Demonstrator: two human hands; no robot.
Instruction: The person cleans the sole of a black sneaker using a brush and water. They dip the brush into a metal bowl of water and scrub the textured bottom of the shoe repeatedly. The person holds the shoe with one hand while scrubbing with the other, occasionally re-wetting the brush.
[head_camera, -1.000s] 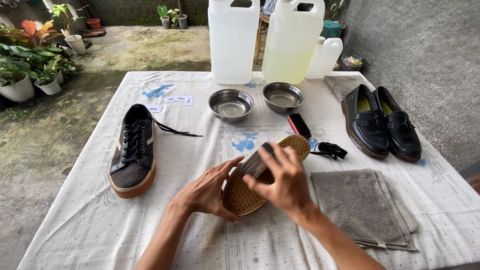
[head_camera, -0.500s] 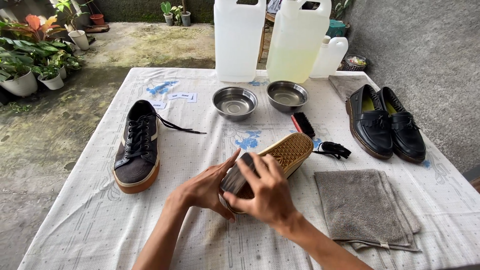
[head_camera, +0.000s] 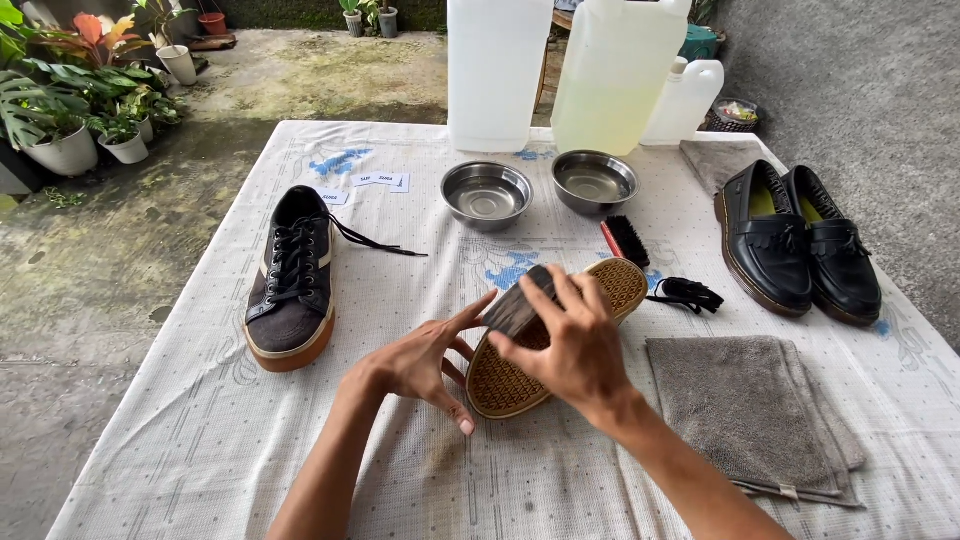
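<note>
Left to right on the white patterned tablecloth: one dark suede lace-up sneaker with a tan rubber sole stands upright, its lace trailing right, with small white paper cards lying beyond it. At the middle, a second sneaker lies turned sole-up, its tan waffle-patterned sole facing the camera. The left hand steadies its heel end with fingers spread and tips pressed to the edge, not clenched round it. The right hand grasps a dark-bristled brush and presses it flat on the sole. Behind these stand two round steel bowls, side by side, and behind them two large translucent plastic jerrycans, one pale and one holding yellowish liquid, with one smaller white jug to their right. One black brush with a red handle lies just beyond the toe of the upturned shoe, and one bundle of black laces sits beside it. Nearer the camera lies one folded grey towel; another grey cloth lies at the far right corner. Two glossy black tasselled loafers stand paired at the right edge. Compared with half a second earlier, the right hand and brush have slid up the sole towards the toe, and the left fingers have opened wider.
</note>
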